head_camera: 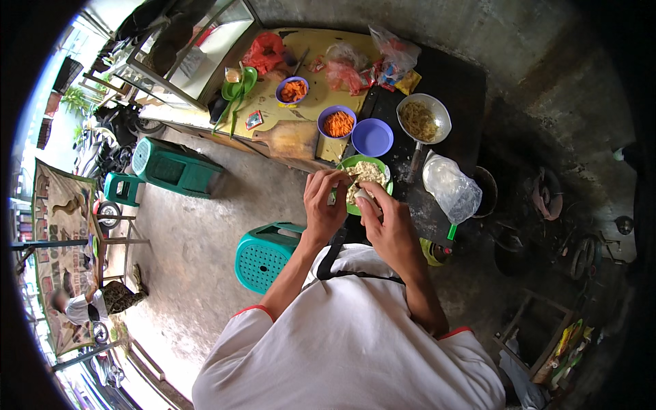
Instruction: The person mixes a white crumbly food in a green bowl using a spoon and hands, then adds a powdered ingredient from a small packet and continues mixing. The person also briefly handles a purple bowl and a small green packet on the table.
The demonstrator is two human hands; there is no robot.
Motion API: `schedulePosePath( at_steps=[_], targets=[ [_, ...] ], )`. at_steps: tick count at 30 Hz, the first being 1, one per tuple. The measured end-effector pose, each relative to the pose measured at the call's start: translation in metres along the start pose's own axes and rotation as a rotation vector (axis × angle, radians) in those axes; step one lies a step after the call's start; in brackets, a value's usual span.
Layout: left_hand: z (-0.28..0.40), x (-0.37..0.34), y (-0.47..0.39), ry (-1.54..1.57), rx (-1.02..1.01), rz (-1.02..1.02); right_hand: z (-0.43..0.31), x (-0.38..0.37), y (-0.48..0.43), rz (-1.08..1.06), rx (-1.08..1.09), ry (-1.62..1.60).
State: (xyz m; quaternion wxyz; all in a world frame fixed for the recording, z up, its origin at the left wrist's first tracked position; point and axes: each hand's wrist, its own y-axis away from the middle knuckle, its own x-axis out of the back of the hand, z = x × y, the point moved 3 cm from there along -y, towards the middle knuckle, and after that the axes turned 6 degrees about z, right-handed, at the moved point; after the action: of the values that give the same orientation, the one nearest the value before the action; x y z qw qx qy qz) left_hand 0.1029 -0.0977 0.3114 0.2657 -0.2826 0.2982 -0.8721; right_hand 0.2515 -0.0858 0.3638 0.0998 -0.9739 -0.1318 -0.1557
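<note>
My hands are raised over a green plate (353, 209) heaped with pale, crumbly food (371, 171). Between the thumb and fingers of my right hand (384, 215) is a small whitish piece (367, 199), partly covered, so its kind is unclear. The fingertips of my left hand (325, 202) are drawn together at the plate's near left side. A thin dark tip shows between the two hands, too small to name. Just beyond the plate sit an empty purple bowl (372, 137) and a purple bowl of shredded carrot (340, 122).
A wooden cutting board (289, 138) lies left of the bowls. To the right are a saucepan (417, 148) of cooked food and a filled plastic bag (451, 187). A teal plastic stool (264, 261) stands at my left. Far left, a person (84, 307) is near a banner.
</note>
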Motion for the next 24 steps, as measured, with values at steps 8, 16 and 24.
schedulePosePath(
  at_steps=[8, 16, 24],
  targets=[
    [-0.0002, 0.0010, -0.0024, -0.042, -0.023, -0.012, 0.0033, -0.0004, 0.0006, 0.001, -0.010, 0.032],
    [-0.0031, -0.0010, -0.0018, -0.059, -0.115, -0.009, -0.0005, 0.0017, -0.0008, -0.020, -0.006, 0.053],
    [-0.0067, -0.0007, 0.0016, -0.065, -0.081, -0.017, -0.0004, -0.0042, -0.0052, 0.031, 0.097, 0.068]
  ],
)
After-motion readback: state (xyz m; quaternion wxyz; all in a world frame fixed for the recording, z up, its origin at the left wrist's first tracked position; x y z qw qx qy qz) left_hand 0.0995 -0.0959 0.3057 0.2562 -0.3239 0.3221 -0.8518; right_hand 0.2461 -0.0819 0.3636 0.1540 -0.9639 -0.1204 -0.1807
